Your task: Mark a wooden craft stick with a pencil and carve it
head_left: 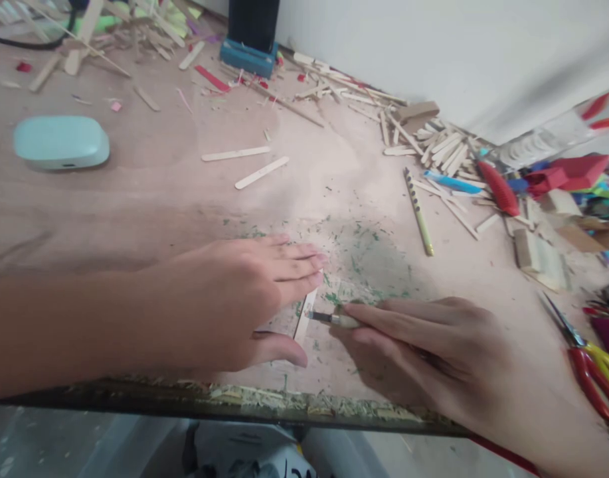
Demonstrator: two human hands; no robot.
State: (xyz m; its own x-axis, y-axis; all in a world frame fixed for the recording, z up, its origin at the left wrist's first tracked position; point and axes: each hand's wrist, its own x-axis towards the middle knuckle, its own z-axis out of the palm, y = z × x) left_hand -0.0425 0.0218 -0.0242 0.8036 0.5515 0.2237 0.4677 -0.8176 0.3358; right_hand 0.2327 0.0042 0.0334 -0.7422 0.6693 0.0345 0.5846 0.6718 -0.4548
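A pale wooden craft stick lies near the table's front edge. My left hand is spread flat over it, fingertips by its far end and thumb by its near end. In my right hand is a craft knife, closed between thumb and fingers. Its blade tip touches the stick about midway along. Green shavings are scattered around the stick and both hands. Part of the stick is hidden under my left fingers.
Two craft sticks lie further back. A mint-coloured case sits at the left, a patterned pencil at the right. Scissors lie at the right edge. Piles of sticks line the wall. A blue-based stand is at the back.
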